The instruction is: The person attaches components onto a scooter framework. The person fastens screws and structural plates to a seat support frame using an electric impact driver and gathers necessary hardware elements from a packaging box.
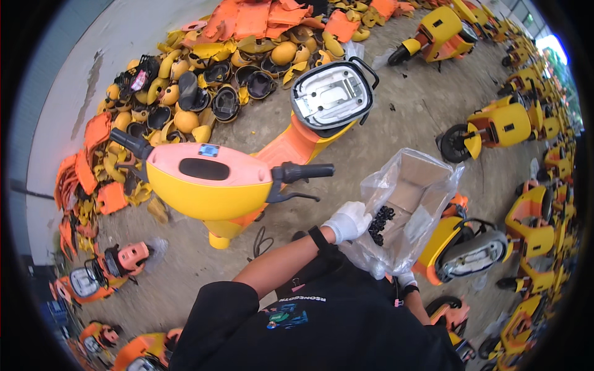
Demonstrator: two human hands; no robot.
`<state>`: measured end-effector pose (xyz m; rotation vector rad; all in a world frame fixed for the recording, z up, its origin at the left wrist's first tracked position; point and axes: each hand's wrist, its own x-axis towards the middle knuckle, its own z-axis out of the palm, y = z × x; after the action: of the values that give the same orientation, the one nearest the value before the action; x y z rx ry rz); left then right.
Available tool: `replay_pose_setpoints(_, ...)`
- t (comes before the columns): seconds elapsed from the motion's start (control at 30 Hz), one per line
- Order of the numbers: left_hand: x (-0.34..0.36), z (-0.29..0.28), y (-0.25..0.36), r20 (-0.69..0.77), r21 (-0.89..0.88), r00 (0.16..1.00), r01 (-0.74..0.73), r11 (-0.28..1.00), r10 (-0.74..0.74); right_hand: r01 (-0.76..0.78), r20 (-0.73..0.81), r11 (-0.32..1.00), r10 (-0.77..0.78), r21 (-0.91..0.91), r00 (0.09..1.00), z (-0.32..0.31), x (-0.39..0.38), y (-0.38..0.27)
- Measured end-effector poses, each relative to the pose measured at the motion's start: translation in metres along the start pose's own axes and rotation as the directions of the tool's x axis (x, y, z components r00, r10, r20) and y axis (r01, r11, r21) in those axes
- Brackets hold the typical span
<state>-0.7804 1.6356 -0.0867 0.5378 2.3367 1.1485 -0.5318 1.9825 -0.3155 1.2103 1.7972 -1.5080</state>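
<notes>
In front of my body is a cardboard box (421,170) lined with a clear plastic bag (450,179). A small heap of black parts (380,226), too small to name, lies inside it. My left hand (348,221), in a white glove, is closed at the box's left edge with the bag's plastic under its fingers. At the near right corner, my right hand (406,280), also gloved, holds the box; plastic and box hide most of its fingers. Just beyond my left hand stands a yellow and orange scooter (213,188) with its seat cover off.
A large pile of yellow and orange body panels (235,25) and helmets (283,54) lies along the far left wall. More scooters (498,127) stand in rows on the right, one (439,247) close beside the box. Several others stand at lower left.
</notes>
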Motion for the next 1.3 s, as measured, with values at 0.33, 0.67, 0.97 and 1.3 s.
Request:
replay_pose_setpoints(0.33, 0.123, 0.031, 0.035, -0.19, -0.034, 0.955, 0.227, 0.973, -0.229, 0.113, 0.068, 0.982, -0.104, -0.154, 0.992, -0.096, 0.022, -0.177)
replay_pose_setpoints(0.67, 0.227, 0.03, 0.055, -0.16, 0.031, 0.919, 0.37, 0.929, -0.361, 0.352, 0.2, 0.912, -0.393, 0.21, 0.898, -0.121, 0.037, -0.349)
replay_pose_setpoints(0.97, 0.307, 0.007, 0.065, -0.223, -0.033, 0.919, 0.326, 0.945, -0.325, 0.511, 0.25, 0.842, -0.539, 0.172, 0.804, -0.092, 0.069, -0.479)
replay_pose_setpoints(1.3, 0.36, -0.045, 0.068, -0.326, -0.1, 0.918, 0.203, 0.974, -0.225, 0.523, 0.255, 0.851, -0.516, 0.044, 0.818, -0.067, 0.099, -0.572)
